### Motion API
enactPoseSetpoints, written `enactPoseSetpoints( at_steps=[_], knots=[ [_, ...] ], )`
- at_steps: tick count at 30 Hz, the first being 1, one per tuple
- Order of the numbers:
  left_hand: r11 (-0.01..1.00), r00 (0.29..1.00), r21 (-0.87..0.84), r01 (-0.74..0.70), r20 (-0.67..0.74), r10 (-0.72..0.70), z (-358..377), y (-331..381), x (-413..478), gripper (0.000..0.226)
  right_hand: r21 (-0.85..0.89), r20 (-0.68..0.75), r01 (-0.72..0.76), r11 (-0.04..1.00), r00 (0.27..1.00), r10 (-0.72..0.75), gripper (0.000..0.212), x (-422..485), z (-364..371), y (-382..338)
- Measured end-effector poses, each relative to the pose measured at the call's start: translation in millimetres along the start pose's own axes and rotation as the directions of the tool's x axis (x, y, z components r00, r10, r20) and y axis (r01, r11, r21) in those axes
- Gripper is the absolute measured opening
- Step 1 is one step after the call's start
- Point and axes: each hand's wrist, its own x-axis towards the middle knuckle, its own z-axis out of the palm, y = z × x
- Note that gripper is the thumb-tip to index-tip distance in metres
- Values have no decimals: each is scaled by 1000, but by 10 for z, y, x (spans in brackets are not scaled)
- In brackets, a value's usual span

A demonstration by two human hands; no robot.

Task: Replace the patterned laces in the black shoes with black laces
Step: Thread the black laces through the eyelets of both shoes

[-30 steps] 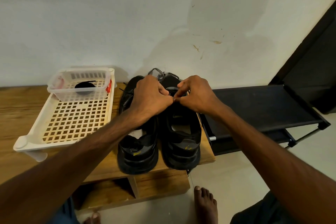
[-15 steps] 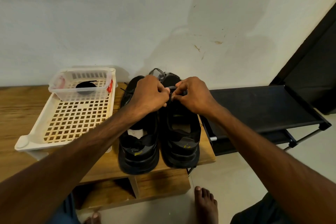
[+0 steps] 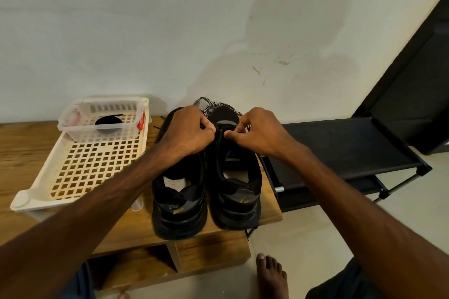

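— Black shoes [image 3: 179, 201], centre frame on the wooden bench [image 3: 24, 148]: any brand?
— Yellow heel marks [image 3: 244, 200], unreadable. Left hand [image 3: 187, 131] and right hand [image 3: 257, 133] each pinch black lace [image 3: 219, 139] over the right-side shoe [image 3: 235, 211].

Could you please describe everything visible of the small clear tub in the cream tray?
The clear tub is a small rectangular box of see-through plastic with rounded corners, open-topped and upright. It sits at the far end of the cream lattice tray, close to the wall. Inside lies what looks like a coiled black lace. Red marks show at both ends.
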Motion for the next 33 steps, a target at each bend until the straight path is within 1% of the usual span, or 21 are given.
enactPoseSetpoints(
  at_steps=[2,4,6,8,11,12,14,16,18,19,20,22,23,24,25,26,27,28,29,31,33],
  knots=[
    [1000,1000,9,3,2,-3,10,-11,4,14,16,7,-11,1000,1000,11,38,-10,-52,21],
    [1000,1000,-3,6,1,-6,20,-18,20,19,99,17,-29,995,999,27,38,-29,-130,50],
    [991,999,-121,52,19,-50,21,-30,50,23,158,46,-44,987,998,37,35,-54,-206,71],
    [957,992,-265,117,65,-103,3,-31,76,24,122,82,-36,992,996,26,32,-69,-227,93],
    [904,985,-396,164,110,-131,-49,-39,112,22,82,98,-33,996,995,25,30,-77,-196,106],
    [886,985,-433,167,104,-134,-75,-30,110,23,93,96,-28,995,995,19,29,-67,-192,121],
    [874,995,-477,95,18,-98,-157,-6,118,22,141,88,-20,990,996,7,34,-54,-209,144],
    [801,996,-599,9,-66,-61,-261,38,117,22,202,67,-24,979,998,11,44,-48,-240,152],
    [641,991,-765,-64,-127,-53,-355,74,108,21,285,35,-11,958,999,1,54,-44,-264,155],
    [573,986,-814,-95,-156,-57,-389,95,97,20,348,15,1,937,1000,-7,53,-47,-278,148],
    [534,982,-838,-116,-176,-63,-407,112,92,19,426,-7,13,905,1000,-11,47,-54,-296,134],
    [520,986,-847,-110,-158,-49,-381,103,115,17,562,-50,29,827,999,0,30,-73,-340,93],
    [537,994,-840,-79,-109,-24,-349,84,124,15,610,-65,40,791,998,0,23,-81,-361,72],
    [603,999,-796,-53,-50,22,-307,59,131,15,648,-69,51,760,998,-7,18,-88,-376,55],
    [728,996,-683,-62,3,88,-269,25,128,13,669,-68,66,740,997,-28,19,-95,-385,34],
    [869,985,-480,-121,50,165,-234,-6,112,10,675,-62,84,733,996,-57,24,-98,-386,31],
    [948,968,-245,-205,94,234,-198,-32,86,8,673,-49,95,733,995,-84,30,-103,-383,33],
    [958,950,-53,-281,127,286,-154,-60,65,11,652,-31,97,752,994,-101,36,-102,-374,48],
    [945,939,59,-322,146,311,-118,-67,46,14,601,-9,97,793,993,-115,43,-101,-362,66],
    [937,943,134,-323,131,306,-100,-57,19,18,397,44,103,912,990,-131,59,-87,-325,109],
    [930,950,198,-310,93,297,-107,-55,35,15,189,96,108,976,987,-128,73,-84,-274,143]
  ],
)
